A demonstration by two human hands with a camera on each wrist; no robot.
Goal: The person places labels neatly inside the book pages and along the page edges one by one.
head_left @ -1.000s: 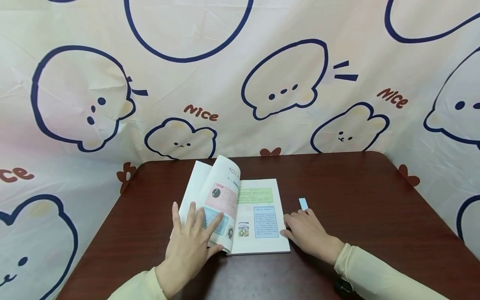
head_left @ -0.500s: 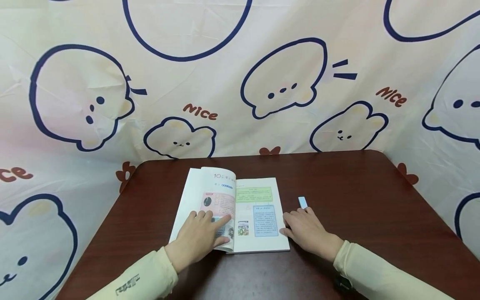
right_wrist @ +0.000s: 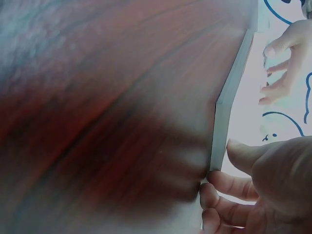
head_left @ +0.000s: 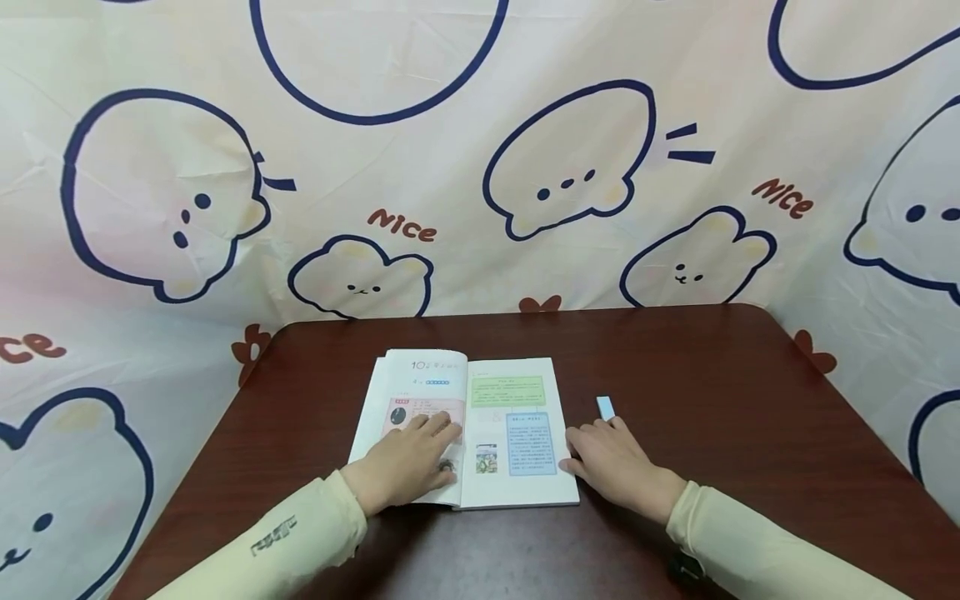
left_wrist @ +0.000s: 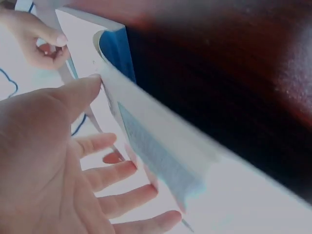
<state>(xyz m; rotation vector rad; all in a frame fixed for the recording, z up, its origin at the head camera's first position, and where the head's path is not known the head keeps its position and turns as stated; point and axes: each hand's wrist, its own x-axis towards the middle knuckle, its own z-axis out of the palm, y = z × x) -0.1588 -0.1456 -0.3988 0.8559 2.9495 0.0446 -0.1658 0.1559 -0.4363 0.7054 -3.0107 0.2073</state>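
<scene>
An open book (head_left: 512,492) lies on the brown table, its left pages slightly raised near the spine. My left hand (head_left: 408,462) rests palm down on the left page, fingers spread towards the spine, covering part of the print. In the left wrist view the left hand (left_wrist: 58,161) has its fingertips along the page (left_wrist: 161,117), which bends up at its lower edge. My right hand (head_left: 618,467) holds the book's right edge, the thumb on top of the page; in the right wrist view the right hand (right_wrist: 268,190) has its fingers bent beside the book's edge (right_wrist: 226,112).
A small light-blue and white object (head_left: 605,407) lies on the table (head_left: 712,392) just beyond my right hand. Behind the table hangs a pale cloth (head_left: 465,183) with cartoon outlines, which also covers both sides.
The raised left page has come down flatter to the left. My left hand has turned and slid over it, its fingers now pointing up and right. The right hand has stayed in place.
</scene>
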